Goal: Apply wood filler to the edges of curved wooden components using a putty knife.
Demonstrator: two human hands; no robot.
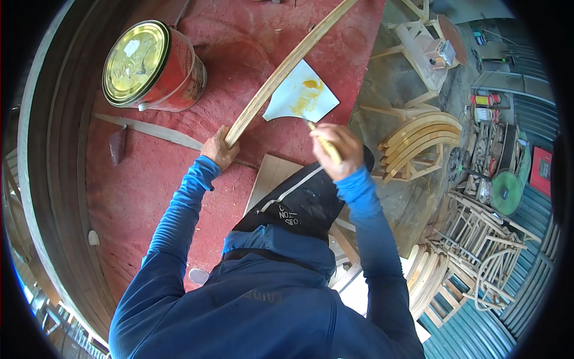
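Observation:
My left hand (220, 148) is closed around the near end of a long, curved wooden strip (278, 79), which slants up and away to the right. My right hand (339, 149) grips a slim yellow-handled tool (329, 149), perhaps a putty knife. Its narrow dark tip is at the near edge of a white palette board (286, 102); I cannot tell whether it touches. Yellow-brown paste (308, 96) is smeared across the board, which lies partly under the strip on the red-covered surface (155, 155).
A red metal can with a gold lid (134, 63) stands at the far left. Near it lies a thin pointed wooden strip (156, 131). Tall curved boards (51, 167) border the left side. Stacked curved wooden pieces (421, 140) and a green fan (506, 192) stand to the right.

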